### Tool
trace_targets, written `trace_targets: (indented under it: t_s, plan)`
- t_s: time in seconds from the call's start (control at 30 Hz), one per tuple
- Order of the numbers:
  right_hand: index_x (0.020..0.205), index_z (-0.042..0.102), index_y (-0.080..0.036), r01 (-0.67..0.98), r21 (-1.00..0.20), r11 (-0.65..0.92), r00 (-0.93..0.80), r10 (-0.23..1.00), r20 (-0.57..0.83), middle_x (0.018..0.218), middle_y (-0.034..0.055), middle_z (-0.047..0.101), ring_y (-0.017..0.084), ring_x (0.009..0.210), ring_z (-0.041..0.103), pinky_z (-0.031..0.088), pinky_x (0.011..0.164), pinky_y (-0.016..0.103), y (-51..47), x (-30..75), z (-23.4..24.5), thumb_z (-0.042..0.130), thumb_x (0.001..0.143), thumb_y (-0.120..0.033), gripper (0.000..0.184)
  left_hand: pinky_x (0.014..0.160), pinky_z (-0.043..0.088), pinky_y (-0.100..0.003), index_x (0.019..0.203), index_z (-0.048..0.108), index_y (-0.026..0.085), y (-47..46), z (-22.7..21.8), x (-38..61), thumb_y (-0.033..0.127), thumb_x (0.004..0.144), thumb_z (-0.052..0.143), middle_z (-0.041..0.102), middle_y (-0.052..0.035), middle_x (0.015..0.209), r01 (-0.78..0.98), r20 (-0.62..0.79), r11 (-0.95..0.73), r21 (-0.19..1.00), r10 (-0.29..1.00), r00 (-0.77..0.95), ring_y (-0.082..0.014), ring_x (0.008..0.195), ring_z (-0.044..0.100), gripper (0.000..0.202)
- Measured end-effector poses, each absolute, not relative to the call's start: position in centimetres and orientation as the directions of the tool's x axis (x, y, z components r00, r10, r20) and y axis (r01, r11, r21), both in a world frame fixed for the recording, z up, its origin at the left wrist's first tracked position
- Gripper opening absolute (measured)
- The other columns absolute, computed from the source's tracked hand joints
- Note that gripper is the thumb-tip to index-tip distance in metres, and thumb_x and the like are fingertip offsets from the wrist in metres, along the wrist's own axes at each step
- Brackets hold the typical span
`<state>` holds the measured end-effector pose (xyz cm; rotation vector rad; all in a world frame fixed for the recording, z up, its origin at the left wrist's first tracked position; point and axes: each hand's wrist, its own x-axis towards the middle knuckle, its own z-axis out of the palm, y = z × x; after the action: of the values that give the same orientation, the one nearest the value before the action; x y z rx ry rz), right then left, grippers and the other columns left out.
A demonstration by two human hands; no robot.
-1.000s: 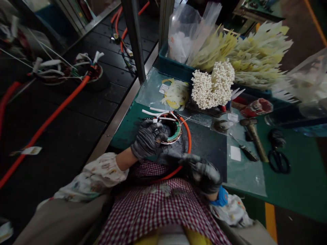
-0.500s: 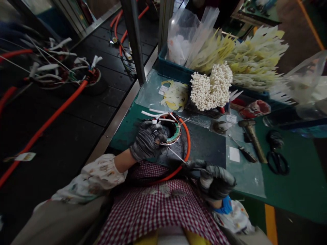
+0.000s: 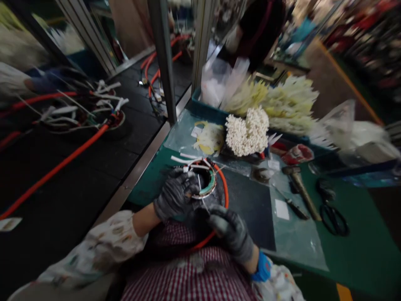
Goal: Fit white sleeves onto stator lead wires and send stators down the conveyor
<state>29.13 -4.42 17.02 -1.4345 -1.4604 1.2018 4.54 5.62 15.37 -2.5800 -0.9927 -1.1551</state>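
Observation:
A round motor stator (image 3: 206, 182) with a green and copper ring and white sleeved leads lies on the green bench (image 3: 360, 246) in front of me. An orange cable (image 3: 224, 190) loops off its right side toward my lap. My left hand (image 3: 174, 194), in a dark glove, is closed on the stator's near left rim. My right hand (image 3: 230, 231), also gloved, sits just below the stator with its fingers pinched on a thin white cord (image 3: 202, 196) that runs up into the ring.
A bundle of white sticks (image 3: 247, 131) and pale yellow strips (image 3: 282, 104) fill a blue bin behind the stator. A hammer (image 3: 300, 190) and black scissors (image 3: 333, 211) lie to the right. Another stator with an orange cable (image 3: 109, 121) rests on the black conveyor at left. A person stands beyond the bin.
My right hand has moved left and up from the bench edge to the stator, bringing the thin cord with it. My head has tipped up, shifting the scene downward. The left hand stays on the stator.

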Motion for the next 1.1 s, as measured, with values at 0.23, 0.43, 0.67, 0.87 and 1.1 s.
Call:
trace_targets:
  t_s: [0.23, 0.43, 0.67, 0.87, 1.1]
  plan:
    - [0.122, 0.089, -0.025, 0.73, -0.565, 0.384, -0.121, 0.887, 0.446, 0.088, 0.0089, 0.09, 0.025, 0.066, 0.083, 0.063, 0.06, 0.028, 2.5, 27.8, 16.5, 0.071, 0.107, -0.046, 0.032, 0.111, 0.048, -0.046, 0.1, 0.077, 0.032, 6.1, 14.8, 5.2, 0.037, 0.094, 0.076, 0.088, 0.0015, 0.109, 0.547, 0.751, -0.786, 0.289, 0.54, 0.379, -0.0254, 0.11, 0.078, 0.009]
    - [0.113, 0.089, -0.025, 0.68, -0.545, 0.491, -0.275, 0.859, 0.431, 0.089, 0.0079, 0.09, 0.024, 0.074, 0.088, 0.064, 0.065, 0.024, 4.4, 26.5, 17.7, 0.066, 0.105, -0.03, 0.025, 0.109, 0.045, -0.047, 0.102, 0.077, 0.031, 6.1, 14.2, 5.6, 0.04, 0.096, 0.074, 0.088, 0.0045, 0.112, 0.524, 0.747, -0.788, 0.325, 0.553, 0.369, -0.0244, 0.109, 0.078, 0.011]
    - [0.1, 0.087, -0.027, 0.387, -0.862, 0.327, -0.144, 0.945, 0.293, 0.088, 0.0061, 0.089, 0.023, 0.075, 0.086, 0.068, 0.072, 0.028, 5.2, 26.4, 16.6, 0.071, 0.103, -0.039, 0.021, 0.106, 0.044, -0.047, 0.097, 0.074, 0.029, 6.1, 14.8, 5.7, 0.046, 0.103, 0.069, 0.088, 0.0048, 0.108, 0.522, 0.757, -0.792, 0.318, 0.543, 0.363, -0.0235, 0.107, 0.077, 0.018]
    - [0.105, 0.09, -0.027, 0.088, -0.99, 0.111, -0.257, 0.963, 0.085, 0.099, 0.0061, 0.091, 0.026, 0.088, 0.088, 0.072, 0.082, 0.033, 5.6, 27.5, 17.1, 0.078, 0.102, -0.046, 0.023, 0.107, 0.044, -0.046, 0.103, 0.072, 0.029, 6.1, 14.4, 5.6, 0.042, 0.102, 0.068, 0.087, 0.0039, 0.11, 0.514, 0.781, -0.804, 0.3, 0.516, 0.352, -0.0232, 0.107, 0.075, 0.014]
    - [0.099, 0.086, -0.026, 0.099, -0.98, 0.174, -0.293, 0.946, 0.139, 0.091, 0.0043, 0.089, 0.021, 0.078, 0.084, 0.069, 0.073, 0.026, 5.7, 28.1, 17.6, 0.082, 0.095, -0.029, 0.007, 0.113, 0.042, -0.046, 0.099, 0.073, 0.029, 5.9, 13.6, 5.7, 0.038, 0.089, 0.079, 0.084, 0.0023, 0.106, 0.564, 0.728, -0.772, 0.292, 0.562, 0.392, -0.0228, 0.107, 0.074, 0.015]
